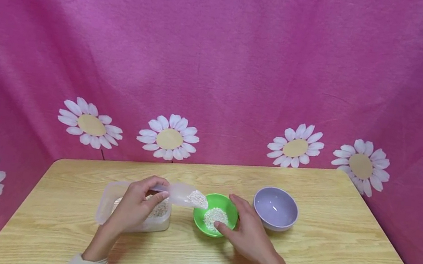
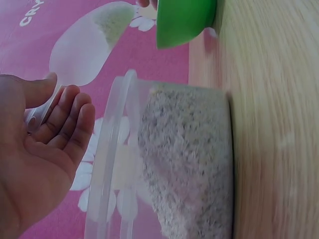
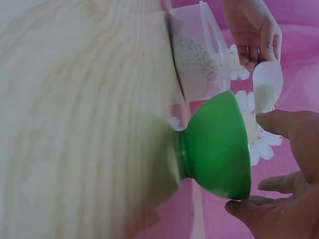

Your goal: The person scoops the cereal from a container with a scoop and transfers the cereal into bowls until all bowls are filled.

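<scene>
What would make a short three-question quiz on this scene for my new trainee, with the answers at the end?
1. Short answer: Which hand grips the scoop, left or right?
2. True or false: The scoop is empty.
3. Fill in the colour: The right hand is at the rim of the ____ bowl.

Key:
1. The left hand.
2. False; pale grains lie toward its tip.
3. Green; the green bowl also has grains in it.
</scene>
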A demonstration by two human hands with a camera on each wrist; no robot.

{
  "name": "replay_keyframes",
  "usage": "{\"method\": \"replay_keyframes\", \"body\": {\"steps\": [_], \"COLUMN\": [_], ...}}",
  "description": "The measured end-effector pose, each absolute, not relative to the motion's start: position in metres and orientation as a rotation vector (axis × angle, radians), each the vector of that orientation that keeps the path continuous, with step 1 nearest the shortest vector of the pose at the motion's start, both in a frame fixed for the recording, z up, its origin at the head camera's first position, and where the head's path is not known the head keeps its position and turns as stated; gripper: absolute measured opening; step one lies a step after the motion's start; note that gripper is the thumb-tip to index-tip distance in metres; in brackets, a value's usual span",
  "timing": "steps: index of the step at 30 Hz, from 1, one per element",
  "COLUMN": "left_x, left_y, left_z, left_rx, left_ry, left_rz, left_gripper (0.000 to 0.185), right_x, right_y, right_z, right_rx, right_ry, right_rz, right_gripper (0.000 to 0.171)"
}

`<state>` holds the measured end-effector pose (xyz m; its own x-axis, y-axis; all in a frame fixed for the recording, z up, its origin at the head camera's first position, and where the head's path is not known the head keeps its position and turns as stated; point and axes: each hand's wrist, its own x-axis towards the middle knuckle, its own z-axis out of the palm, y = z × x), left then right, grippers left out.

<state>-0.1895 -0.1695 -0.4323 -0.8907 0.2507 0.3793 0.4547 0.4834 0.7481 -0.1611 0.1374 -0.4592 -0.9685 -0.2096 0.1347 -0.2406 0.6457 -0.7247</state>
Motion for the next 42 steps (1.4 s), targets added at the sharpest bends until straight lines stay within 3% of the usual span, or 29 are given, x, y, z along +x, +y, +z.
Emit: {"method": "replay_keyframes", "body": {"steps": [18,29,42], "left_x": [-0.191,-0.195,-0.191], "left_y": [-0.143,-0.141,-0.147], "left_z": [-0.436,-0.408,-0.39], "left_rx": [-0.77,-0.955,-0.947], "left_ry": [-2.565,-2.596,-2.6], "left_rz": [-1.211,-0.845,-0.799], "left_gripper": [0.013,0.011,0.016], "right_x": [-0.16,-0.164,-0.163], "right_y": [0.145,0.147,0.146], "right_z": [-0.47,-0.47,-0.47], "right_rx": [0.339,0.356,0.308], "right_ry": [-2.851,-2.846,-2.874], "right_rz": [1.367,1.399,1.38], "right_gripper": [0.101,0.103,0.104]}}
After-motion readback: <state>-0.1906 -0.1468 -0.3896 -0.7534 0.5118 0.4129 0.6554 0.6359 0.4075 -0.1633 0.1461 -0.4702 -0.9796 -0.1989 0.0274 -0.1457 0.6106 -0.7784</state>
